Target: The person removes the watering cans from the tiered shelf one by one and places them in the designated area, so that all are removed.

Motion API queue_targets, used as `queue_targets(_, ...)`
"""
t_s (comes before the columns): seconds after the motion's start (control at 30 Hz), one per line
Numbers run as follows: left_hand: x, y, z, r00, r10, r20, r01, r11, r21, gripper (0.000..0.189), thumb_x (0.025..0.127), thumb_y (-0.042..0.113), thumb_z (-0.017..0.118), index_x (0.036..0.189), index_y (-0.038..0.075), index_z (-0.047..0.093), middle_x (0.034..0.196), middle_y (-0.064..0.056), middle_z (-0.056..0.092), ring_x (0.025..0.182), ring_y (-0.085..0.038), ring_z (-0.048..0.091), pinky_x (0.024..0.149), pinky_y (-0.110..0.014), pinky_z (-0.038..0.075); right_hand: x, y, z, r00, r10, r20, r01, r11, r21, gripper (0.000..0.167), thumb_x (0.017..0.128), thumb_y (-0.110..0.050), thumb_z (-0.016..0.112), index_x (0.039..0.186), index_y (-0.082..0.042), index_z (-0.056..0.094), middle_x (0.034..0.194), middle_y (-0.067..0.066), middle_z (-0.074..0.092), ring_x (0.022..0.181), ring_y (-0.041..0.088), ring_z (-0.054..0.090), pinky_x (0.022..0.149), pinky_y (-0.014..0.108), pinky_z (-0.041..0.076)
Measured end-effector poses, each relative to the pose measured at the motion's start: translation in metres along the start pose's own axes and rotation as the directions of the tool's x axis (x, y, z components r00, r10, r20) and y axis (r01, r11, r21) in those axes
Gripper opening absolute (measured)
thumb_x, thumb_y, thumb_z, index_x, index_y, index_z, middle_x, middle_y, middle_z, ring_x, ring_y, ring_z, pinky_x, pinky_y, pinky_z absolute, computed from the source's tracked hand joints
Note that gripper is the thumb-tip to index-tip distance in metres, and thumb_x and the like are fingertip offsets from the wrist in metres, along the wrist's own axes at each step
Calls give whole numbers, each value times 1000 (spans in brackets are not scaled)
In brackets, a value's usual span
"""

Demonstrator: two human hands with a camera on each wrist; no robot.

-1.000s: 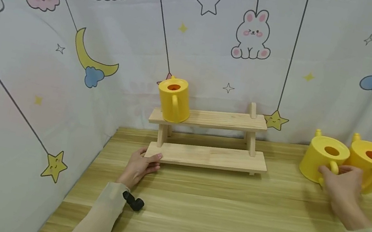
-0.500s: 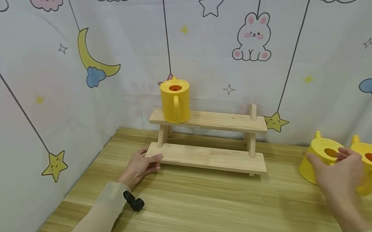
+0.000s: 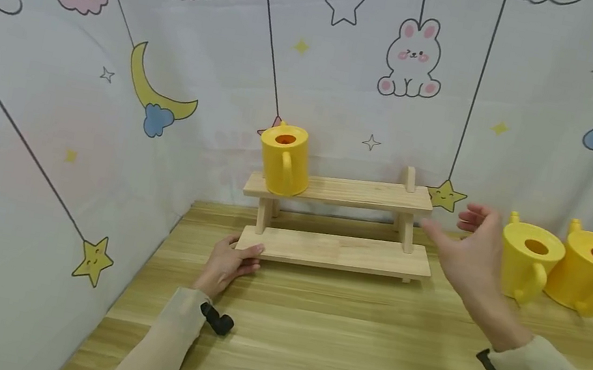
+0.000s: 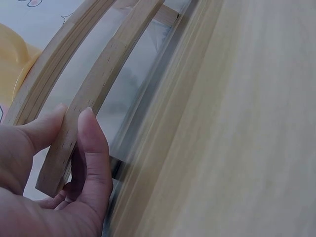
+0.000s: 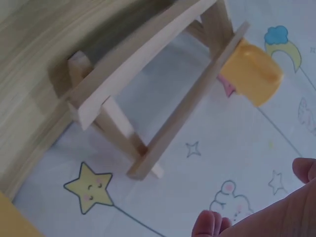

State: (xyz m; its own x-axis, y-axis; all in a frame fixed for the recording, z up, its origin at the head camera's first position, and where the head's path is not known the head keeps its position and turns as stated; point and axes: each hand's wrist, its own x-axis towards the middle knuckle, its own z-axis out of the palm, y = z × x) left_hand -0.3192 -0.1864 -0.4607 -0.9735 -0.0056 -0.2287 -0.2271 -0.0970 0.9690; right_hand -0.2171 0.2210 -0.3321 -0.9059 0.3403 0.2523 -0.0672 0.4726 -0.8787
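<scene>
A two-tier wooden shelf stands on the table against the back cloth. My left hand grips the left end of its lower board; in the left wrist view the board's end lies between thumb and fingers. On the upper board, at the left, sits a yellow watering can with its handle facing me. My right hand is in the air just right of the shelf, fingers spread and holding nothing. Behind and right of it two more yellow watering cans, one nearer and one farther right, stand side by side.
The wood-grain table stretches in front of the shelf. A white cloth printed with rabbits, stars and moons hangs behind and along the left side. A small black device sits at the left cuff.
My right hand has let go of the nearer can on the right, lifted, and moved left toward the shelf with its fingers opened. The left hand keeps its grip on the lower board.
</scene>
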Motion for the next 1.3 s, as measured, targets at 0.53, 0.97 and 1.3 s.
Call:
queue_targets(0.53, -3, 3, -1, 1000, -9, -25, 9, 1000, -16, 78, 102, 5, 78, 166, 1, 34, 97, -5, 72, 74, -11, 74, 69, -23, 68, -3, -49, 80, 976, -167, 141, 152, 982, 109, 80, 95, -42, 85, 151, 0, 45, 143, 22, 52, 129, 36, 50, 103, 37, 44)
queue_targets(0.97, 0, 2, 2, 1000, -7, -21, 7, 999, -37, 81, 100, 4, 80, 166, 2, 33, 97, -6, 72, 73, -12, 73, 66, -23, 67, 6, -79, 141, 953, -176, 246, 142, 978, 151, 80, 91, -41, 88, 149, -4, 46, 140, 16, 54, 132, 36, 55, 111, 50, 53)
queue_targets(1.3, 0, 2, -1, 1000, -17, -26, 15, 999, -49, 78, 100, 4, 80, 164, 1, 35, 90, -5, 73, 70, -11, 74, 64, -23, 67, 18, -98, 187, 938, -179, 296, 130, 975, 178, 76, 92, -38, 88, 146, -1, 49, 140, 19, 57, 132, 37, 57, 116, 52, 54)
